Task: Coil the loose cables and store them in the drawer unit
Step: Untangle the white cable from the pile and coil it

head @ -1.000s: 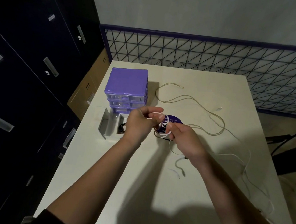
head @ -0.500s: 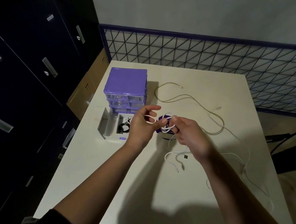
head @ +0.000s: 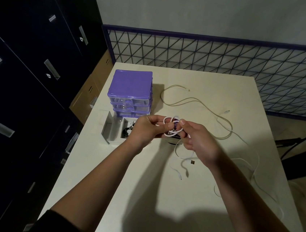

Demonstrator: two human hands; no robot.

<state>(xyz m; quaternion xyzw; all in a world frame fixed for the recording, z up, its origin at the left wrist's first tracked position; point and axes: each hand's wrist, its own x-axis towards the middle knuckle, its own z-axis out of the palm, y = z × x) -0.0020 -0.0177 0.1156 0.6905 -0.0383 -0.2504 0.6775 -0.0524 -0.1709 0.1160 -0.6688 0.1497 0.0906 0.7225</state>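
A purple drawer unit [head: 130, 90] stands at the back left of the white table [head: 159, 192]. One clear drawer [head: 114, 130] is pulled out in front of it, with a dark coiled item inside. My left hand [head: 145, 130] and my right hand [head: 197, 139] both pinch small loops of a white cable [head: 168, 120] held above the table. The cable's loose ends [head: 180, 168] hang down and lie on the table below my right hand. A beige cable [head: 197, 103] lies spread out behind. Another white cable [head: 255, 174] trails toward the right edge.
A purple round object [head: 174, 135] lies on the table under my hands, mostly hidden. Dark filing cabinets [head: 29, 84] stand on the left. A wire mesh fence [head: 220, 56] runs behind the table. Cardboard boxes [head: 93, 87] sit between cabinet and table.
My hands have lifted slightly and wound more loops of the white cable between them. The loose tail on the table has grown shorter and been drawn closer to my right hand.
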